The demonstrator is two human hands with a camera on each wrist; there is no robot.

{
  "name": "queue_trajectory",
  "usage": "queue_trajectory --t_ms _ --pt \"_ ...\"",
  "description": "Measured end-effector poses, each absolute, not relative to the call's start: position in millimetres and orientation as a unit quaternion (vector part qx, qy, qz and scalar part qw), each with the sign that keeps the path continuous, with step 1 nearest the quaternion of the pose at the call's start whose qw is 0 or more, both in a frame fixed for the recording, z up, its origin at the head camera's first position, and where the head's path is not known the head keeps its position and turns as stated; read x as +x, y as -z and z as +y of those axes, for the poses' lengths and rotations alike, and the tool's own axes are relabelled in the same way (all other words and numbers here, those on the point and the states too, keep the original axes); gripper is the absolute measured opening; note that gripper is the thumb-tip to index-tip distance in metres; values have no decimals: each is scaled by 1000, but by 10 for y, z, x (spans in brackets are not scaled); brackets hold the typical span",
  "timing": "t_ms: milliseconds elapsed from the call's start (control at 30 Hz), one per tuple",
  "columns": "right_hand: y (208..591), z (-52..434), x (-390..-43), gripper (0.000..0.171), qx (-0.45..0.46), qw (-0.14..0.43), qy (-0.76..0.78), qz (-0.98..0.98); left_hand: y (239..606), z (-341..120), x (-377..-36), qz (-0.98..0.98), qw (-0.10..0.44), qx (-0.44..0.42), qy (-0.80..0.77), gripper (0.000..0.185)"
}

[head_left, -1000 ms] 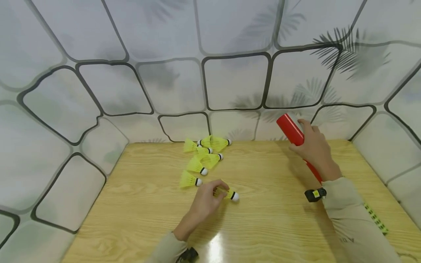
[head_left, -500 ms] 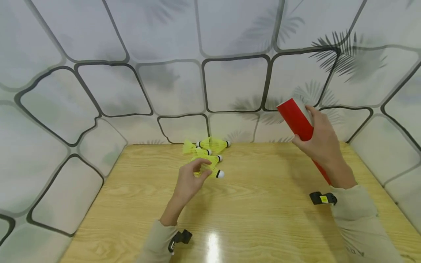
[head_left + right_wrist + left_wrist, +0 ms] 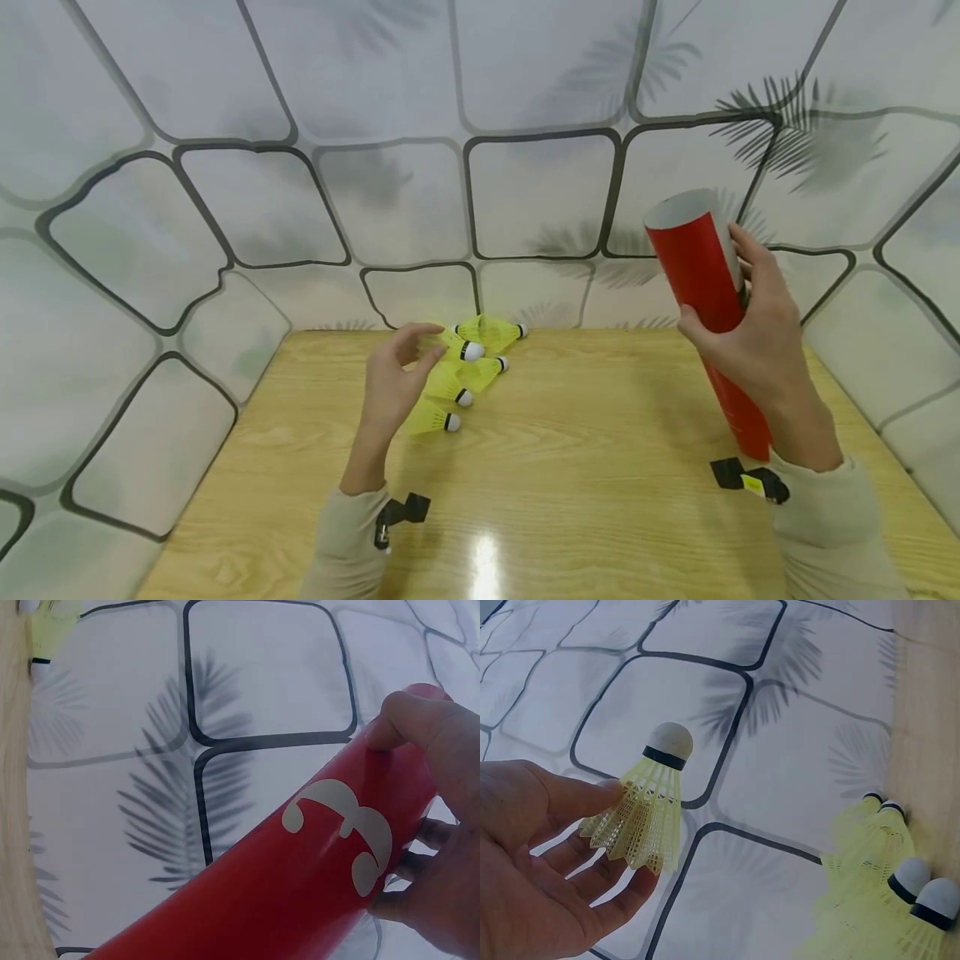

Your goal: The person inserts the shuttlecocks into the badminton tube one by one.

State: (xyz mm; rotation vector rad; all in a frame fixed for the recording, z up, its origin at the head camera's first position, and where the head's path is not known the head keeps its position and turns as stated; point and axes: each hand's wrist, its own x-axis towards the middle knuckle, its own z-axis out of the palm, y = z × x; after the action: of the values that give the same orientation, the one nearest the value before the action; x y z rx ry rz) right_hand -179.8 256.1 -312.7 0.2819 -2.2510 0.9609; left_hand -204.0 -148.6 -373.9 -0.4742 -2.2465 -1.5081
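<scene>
My left hand point(image 3: 390, 383) is raised above the wooden table point(image 3: 570, 467) and pinches a yellow shuttlecock point(image 3: 459, 345) point(image 3: 649, 806) by its skirt, white cork pointing right. Several more yellow shuttlecocks point(image 3: 450, 392) point(image 3: 889, 889) lie on the table at the back, just behind and right of that hand. My right hand point(image 3: 757, 342) point(image 3: 442, 825) grips a red tube point(image 3: 708, 308) point(image 3: 300, 892) around its middle. The tube stands nearly upright, tilted left, with its open white-rimmed mouth on top. A white "3" is printed on its side.
White walls with dark rounded tile lines and palm-leaf prints point(image 3: 480, 192) close in the table on the left, back and right. Black camera straps sit on both wrists point(image 3: 397, 512) point(image 3: 750, 482).
My left hand picked one shuttlecock off the table and lifted it up and back toward the pile. My right hand raised the red tube from a low slant to nearly upright.
</scene>
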Motion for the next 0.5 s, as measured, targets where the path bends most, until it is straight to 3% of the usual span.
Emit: queue_trajectory --t_ms 500 --pt "3121 2396 -1460 106 172 383 -406 -812 3661 -1678 -2058 -769 218 -151 582 23"
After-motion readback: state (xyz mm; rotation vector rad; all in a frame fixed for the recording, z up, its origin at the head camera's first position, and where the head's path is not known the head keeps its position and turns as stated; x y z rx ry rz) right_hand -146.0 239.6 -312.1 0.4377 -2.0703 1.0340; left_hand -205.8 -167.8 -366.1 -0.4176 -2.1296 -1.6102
